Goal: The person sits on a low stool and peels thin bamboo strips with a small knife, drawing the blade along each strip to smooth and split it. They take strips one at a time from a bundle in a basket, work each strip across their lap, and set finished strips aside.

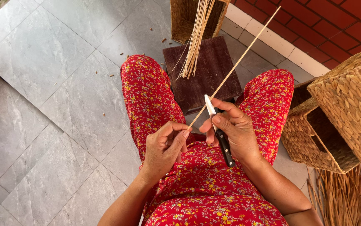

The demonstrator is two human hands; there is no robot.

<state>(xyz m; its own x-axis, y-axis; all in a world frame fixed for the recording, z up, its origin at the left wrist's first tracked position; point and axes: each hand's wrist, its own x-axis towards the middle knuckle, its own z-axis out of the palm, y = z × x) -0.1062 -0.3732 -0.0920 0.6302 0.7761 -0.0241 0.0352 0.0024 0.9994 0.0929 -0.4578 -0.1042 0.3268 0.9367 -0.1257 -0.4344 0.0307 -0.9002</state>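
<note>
My left hand (pixel 166 146) pinches the near end of a long thin pale cane stick (pixel 239 58) between thumb and fingers. The stick runs up and to the right, past the stool. My right hand (pixel 235 129) grips a knife (pixel 219 129) with a black handle; its pale blade points up and lies against the stick just above my left fingers. Both hands hover over my lap, which is covered by red flowered cloth (pixel 197 184).
A small dark wooden stool (pixel 210 79) stands between my knees, with a bundle of thin cane strips (pixel 195 37) hanging from a woven basket (pixel 184 16) behind it. More woven baskets (pixel 348 100) and loose straw (pixel 348 196) lie at the right. Grey floor tiles spread left.
</note>
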